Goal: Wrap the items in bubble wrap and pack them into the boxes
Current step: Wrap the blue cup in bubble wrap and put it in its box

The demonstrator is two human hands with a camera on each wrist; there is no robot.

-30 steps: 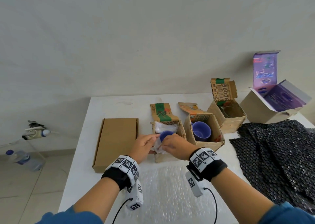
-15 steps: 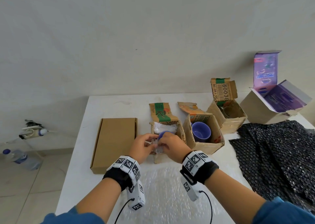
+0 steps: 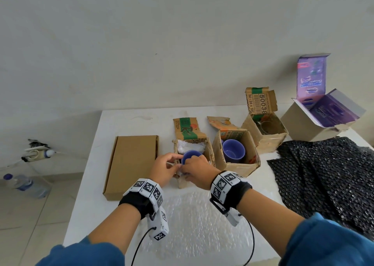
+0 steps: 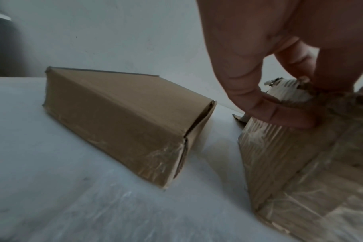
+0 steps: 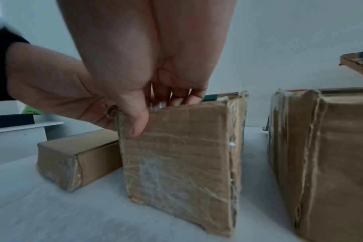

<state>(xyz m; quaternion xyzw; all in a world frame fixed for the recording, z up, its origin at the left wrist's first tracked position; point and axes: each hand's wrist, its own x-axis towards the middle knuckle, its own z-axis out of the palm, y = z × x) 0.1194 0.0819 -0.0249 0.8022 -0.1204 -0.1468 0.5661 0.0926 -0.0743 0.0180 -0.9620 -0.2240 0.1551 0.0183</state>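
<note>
Bubble wrap sheet: clear, lies flat on the near part of the white table, under both forearms.
Left hand: at the near left corner of the small open carton; the left wrist view shows its curled fingers gripping the torn top edge of the carton wall.
Right hand: touching the left hand, over the carton's near rim; in the right wrist view its thumb presses the outside of the front wall while the fingers curl inside onto clear bubble wrap, pinching rim and wrap together.
Blue cup: inside the small open carton, mouth up, just beyond the fingertips of both hands, with white wrap bunched behind it.
Flat closed carton: just left of the small carton, apart from it.
Second open carton: just right of the first, holding another blue cup tilted toward the camera.
Black bubble wrap: spread across the right side of the table.
Third open carton: farther back right, something glassy inside, too unclear to name.
Purple-lined box: far right corner, lid standing open.
</note>
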